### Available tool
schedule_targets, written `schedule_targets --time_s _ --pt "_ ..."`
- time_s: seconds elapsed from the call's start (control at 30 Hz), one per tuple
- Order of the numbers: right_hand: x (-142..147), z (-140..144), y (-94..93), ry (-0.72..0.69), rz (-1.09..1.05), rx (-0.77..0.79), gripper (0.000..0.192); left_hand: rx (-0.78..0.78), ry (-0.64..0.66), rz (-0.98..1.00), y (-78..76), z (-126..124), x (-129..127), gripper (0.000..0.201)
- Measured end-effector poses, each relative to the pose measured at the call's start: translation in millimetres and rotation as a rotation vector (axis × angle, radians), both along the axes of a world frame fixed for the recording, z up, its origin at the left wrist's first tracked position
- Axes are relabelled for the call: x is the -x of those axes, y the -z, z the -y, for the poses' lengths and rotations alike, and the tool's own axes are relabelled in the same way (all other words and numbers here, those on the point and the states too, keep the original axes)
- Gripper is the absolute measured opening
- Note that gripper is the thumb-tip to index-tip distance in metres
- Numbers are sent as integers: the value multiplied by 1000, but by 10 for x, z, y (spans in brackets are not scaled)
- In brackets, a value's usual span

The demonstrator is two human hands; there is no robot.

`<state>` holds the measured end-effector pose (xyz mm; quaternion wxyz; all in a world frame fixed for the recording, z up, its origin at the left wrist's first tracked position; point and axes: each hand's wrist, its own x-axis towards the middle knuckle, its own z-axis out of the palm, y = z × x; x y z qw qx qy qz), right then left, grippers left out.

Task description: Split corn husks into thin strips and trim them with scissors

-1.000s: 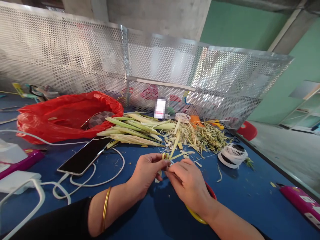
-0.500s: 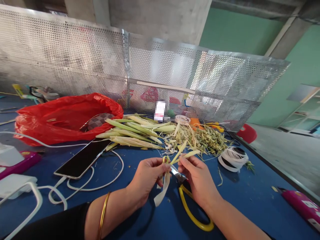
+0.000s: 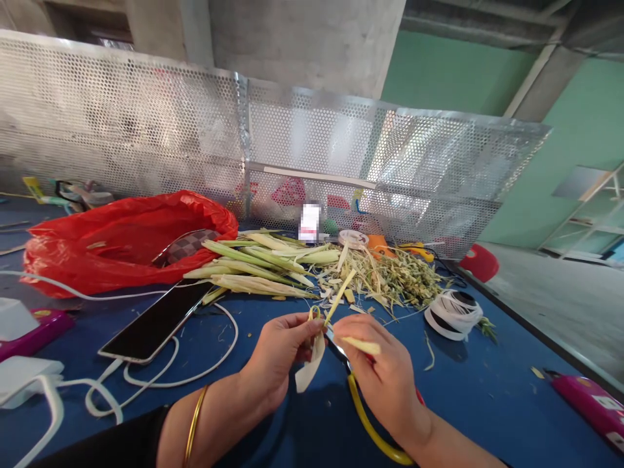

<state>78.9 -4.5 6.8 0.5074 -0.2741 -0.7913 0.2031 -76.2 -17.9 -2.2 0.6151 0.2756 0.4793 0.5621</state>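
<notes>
Between the thumb and fingers of my left hand [image 3: 280,351] is pinched a pale corn husk strip [image 3: 310,372], bent into a small loop at the top, with a wide tail hanging down. A thinner end of husk sticks up beyond the fingertips. My right hand [image 3: 387,377] is closed close beside it, and a narrow yellowish piece of husk [image 3: 361,344] passes out between its fingers. Below the right hand lie scissors [image 3: 363,416] with yellow-lined handles, partly covered by that hand.
Ahead lie corn husks [image 3: 258,257] and dried plant scraps [image 3: 409,276]. A white roll [image 3: 451,315] and a magenta tool [image 3: 589,400] are on the right. Leftward are a phone [image 3: 156,325] on a white cable and a red plastic bag [image 3: 97,240]. A perforated metal screen [image 3: 312,130] stands behind.
My right hand has turned and curled inward, drawing its husk end down toward me. My left hand keeps its pinch on the loop. The whole view has shifted slightly.
</notes>
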Motion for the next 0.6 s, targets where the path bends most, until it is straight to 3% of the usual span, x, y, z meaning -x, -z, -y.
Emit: schedule_targets --time_s 0.03,0.1,0.33,0.6 --pt "-11 13 -1 -17 50 -90 11 -15 11 -7 -2 10 -5 28" --pt "-22 25 0 -14 130 -121 13 -55 45 -49 -35 45 -23 25" --pt "8 -16 -1 80 29 405 17 -112 89 -189 -183 131 -73 24" --pt "9 -2 -53 49 34 478 22 -116 -28 -289 -181 84 -42 31"
